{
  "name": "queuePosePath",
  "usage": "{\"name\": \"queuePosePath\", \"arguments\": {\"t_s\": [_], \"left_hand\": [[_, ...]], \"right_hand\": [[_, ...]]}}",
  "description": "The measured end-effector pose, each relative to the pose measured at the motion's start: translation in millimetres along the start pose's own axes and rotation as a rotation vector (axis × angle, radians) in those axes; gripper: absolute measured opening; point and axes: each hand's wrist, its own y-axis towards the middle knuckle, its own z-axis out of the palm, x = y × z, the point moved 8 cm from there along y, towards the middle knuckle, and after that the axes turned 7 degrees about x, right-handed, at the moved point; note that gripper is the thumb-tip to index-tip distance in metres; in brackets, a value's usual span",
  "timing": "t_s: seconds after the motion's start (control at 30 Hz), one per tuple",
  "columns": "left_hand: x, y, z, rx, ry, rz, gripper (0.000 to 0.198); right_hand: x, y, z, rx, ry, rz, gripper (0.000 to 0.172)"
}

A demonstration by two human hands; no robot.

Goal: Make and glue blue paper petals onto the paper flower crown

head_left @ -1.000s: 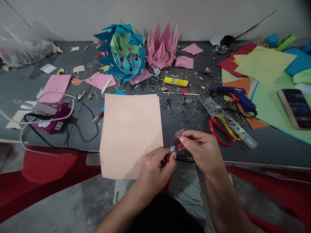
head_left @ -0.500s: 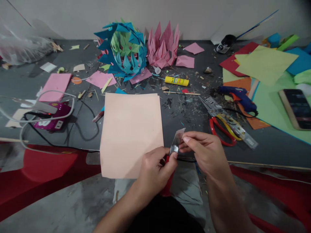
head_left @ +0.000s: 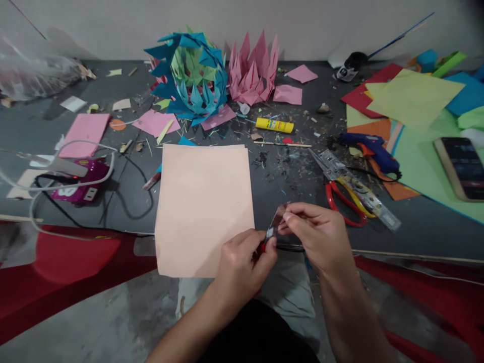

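Observation:
Low over the front edge of the table, my left hand (head_left: 242, 259) is closed round the red handle of a knife (head_left: 275, 221). Most of that handle is hidden by my fingers. My right hand (head_left: 321, 232) pinches the thin, flat blade near its upper end, thumb against fingertips. The blade looks dark and tilted up to the right. Beside my left hand lies a stack of peach paper (head_left: 204, 196), its near end jutting past the table edge and partly covered by my wrist.
Scissors (head_left: 346, 201) and a clear ruler (head_left: 372, 199) lie right of my hands, with a blue glue gun (head_left: 372, 148) beyond. Further back are a glue stick (head_left: 275, 125) and folded blue (head_left: 200, 103) and pink paper shapes (head_left: 253, 75). Cables surround a purple power adapter (head_left: 81, 184) at left.
The knife has turned in my hands: its blade now looks darker and less of the red handle shows. Both hands stay in nearly the same place.

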Motion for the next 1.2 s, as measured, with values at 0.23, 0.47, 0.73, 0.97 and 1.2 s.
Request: {"name": "queuePosePath", "arguments": {"t_s": [0.23,0.47,0.73,0.97,1.2], "left_hand": [[2.8,1.7,-0.8,0.016,-0.093,-0.073,0.021],[1.9,1.5,-1.8,0.005,-0.073,-0.048,0.021],[-4.6,1.4,-1.8,-0.013,0.012,0.017,0.018],[0.2,4.4,-1.5,0.008,-0.120,-0.063,0.022],[3.4,4.0,-3.0,0.008,-0.123,-0.088,0.022]], "right_hand": [[-10.1,-0.4,0.5,0.038,0.109,0.050,0.016],[-7.1,0.2,2.3,0.035,0.118,0.042,0.016],[2.4,-1.2,-0.4,0.001,-0.005,-0.007,0.010],[-9.1,0.1,1.2,0.048,0.174,0.052,0.011],[-8.4,-0.1,3.3,0.071,0.243,0.059,0.010]]}}
